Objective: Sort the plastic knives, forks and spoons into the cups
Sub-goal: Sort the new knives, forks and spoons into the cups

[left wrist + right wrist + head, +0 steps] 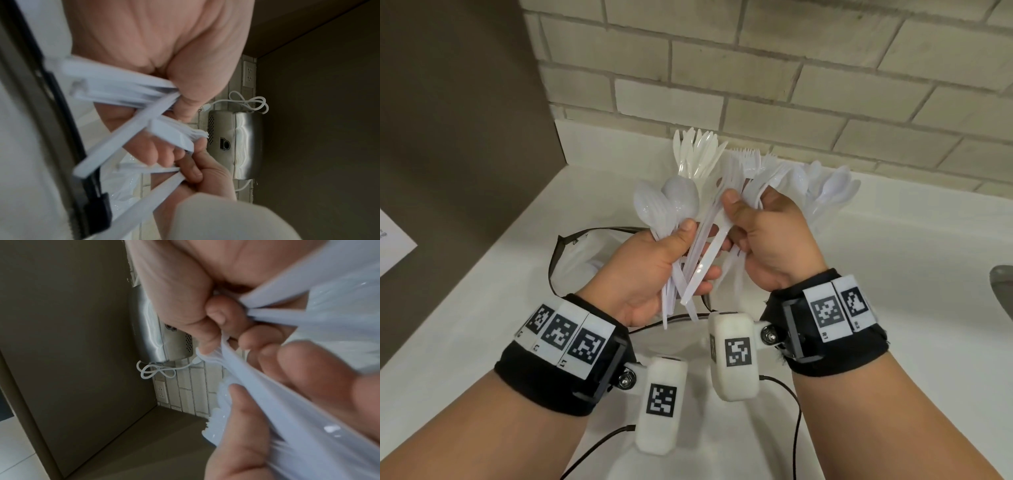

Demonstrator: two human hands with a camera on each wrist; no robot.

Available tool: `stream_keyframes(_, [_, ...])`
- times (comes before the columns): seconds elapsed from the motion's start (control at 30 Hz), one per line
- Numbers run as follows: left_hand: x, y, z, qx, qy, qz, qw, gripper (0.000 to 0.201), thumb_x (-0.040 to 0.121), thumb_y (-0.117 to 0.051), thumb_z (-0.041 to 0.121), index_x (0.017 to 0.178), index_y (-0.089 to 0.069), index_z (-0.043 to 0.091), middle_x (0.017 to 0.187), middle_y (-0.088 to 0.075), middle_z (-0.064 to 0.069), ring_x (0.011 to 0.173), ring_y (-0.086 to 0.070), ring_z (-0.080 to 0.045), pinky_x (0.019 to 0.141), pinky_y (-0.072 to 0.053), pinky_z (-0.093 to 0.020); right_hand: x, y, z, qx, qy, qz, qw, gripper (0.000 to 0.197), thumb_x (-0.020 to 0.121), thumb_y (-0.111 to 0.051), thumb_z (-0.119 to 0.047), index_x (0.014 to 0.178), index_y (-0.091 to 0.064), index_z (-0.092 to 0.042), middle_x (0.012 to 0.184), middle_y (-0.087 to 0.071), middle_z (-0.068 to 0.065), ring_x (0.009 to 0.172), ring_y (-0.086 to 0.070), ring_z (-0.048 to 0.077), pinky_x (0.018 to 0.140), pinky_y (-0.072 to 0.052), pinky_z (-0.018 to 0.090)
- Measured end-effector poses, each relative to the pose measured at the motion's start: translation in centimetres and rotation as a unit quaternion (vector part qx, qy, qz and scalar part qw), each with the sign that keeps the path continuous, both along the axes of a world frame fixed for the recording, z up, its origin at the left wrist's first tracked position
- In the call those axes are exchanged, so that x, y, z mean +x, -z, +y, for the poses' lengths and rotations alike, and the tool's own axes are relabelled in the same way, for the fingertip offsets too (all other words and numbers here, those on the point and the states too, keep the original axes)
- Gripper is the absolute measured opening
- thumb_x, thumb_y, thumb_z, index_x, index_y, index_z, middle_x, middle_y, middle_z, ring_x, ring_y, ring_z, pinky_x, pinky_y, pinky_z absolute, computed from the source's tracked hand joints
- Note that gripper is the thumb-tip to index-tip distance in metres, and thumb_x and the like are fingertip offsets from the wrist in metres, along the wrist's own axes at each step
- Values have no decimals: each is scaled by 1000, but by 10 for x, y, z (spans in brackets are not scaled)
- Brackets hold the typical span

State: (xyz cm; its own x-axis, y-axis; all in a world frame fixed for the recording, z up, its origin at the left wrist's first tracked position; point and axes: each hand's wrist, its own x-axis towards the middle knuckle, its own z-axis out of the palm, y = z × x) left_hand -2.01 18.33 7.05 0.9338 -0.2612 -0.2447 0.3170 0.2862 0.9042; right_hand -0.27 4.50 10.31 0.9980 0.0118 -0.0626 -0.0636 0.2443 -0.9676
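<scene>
Both hands are raised over the white counter [482, 308], each holding white plastic cutlery. My left hand [688, 246] grips a mixed bundle whose spoon bowls [667, 202] fan up and left; its handles [123, 87] cross under the thumb. My right hand [736, 219] grips a bunch of forks [760, 181], thumb pressed on a long piece [709, 246] that slants between the two hands. In the right wrist view its fingers [218, 316] curl round thin handles [277, 316]. Behind the hands stand sorted knives [698, 150], forks [750, 157] and spoons [832, 192]; their cups are mostly hidden.
A clear plastic bag with a black rim [571, 260] lies on the counter under my left hand. The brick wall [791, 68] is close behind, a dark panel [465, 120] on the left. A steel appliance [236, 146] with a white cable [251, 102] hangs on the wall.
</scene>
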Motion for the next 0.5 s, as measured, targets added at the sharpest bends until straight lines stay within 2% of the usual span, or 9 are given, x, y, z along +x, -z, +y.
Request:
stream_keyframes(0.07, [0, 1, -2, 18, -8, -1, 1000, 33, 96, -48, 32, 100, -70, 8, 77, -72, -3, 56, -63, -13, 48, -51, -22, 1, 2, 1, 13, 6, 2, 1000, 8, 97, -50, -3, 102, -56, -4, 53, -61, -4, 33, -47, 5, 40, -40, 18])
stream_keyframes(0.17, [-2, 2, -4, 21, -3, 5, 1000, 32, 97, -48, 32, 98, -70, 8, 76, -70, -1, 55, -62, -11, 48, -49, -21, 2, 6, 4, -32, 16, -11, 999, 5, 96, -53, -5, 98, -58, -7, 64, -63, 3, 39, -51, 10, 41, -42, 20])
stream_keyframes(0.23, [-2, 1, -5, 24, -10, 13, 1000, 30, 96, -50, 30, 91, -71, 9, 73, -69, -2, 55, -63, -12, 50, -53, -23, 5, 10, 6, -80, 25, -22, 996, 4, 95, -56, -9, 96, -58, -7, 71, -61, 8, 43, -50, 13, 44, -42, 23])
stream_keyframes(0.37, [-1, 0, -6, 28, -27, 19, 999, 32, 93, -57, 28, 69, -72, 13, 68, -65, -6, 53, -64, -16, 55, -58, -29, 10, 15, 10, -120, 34, -26, 992, 29, 87, -69, -18, 103, -56, 1, 78, -61, 11, 56, -53, 18, 47, -40, 26])
stream_keyframes(0.43, [-2, -1, -6, 19, -6, 19, 1000, 35, 94, -56, 27, 67, -74, 15, 69, -66, -8, 59, -69, -20, 60, -61, -34, 11, 15, 11, -124, 44, -25, 991, 28, 86, -70, -20, 102, -57, -1, 78, -62, 10, 60, -55, 19, 48, -41, 27])
stream_keyframes(0.5, [-2, -2, -5, 14, 8, 17, 1000, 32, 95, -53, 26, 75, -75, 14, 74, -70, -10, 69, -71, -25, 69, -60, -39, 14, 12, 9, -138, 74, -31, 987, 19, 87, -67, -21, 97, -59, -7, 79, -62, 6, 68, -59, 20, 57, -45, 31])
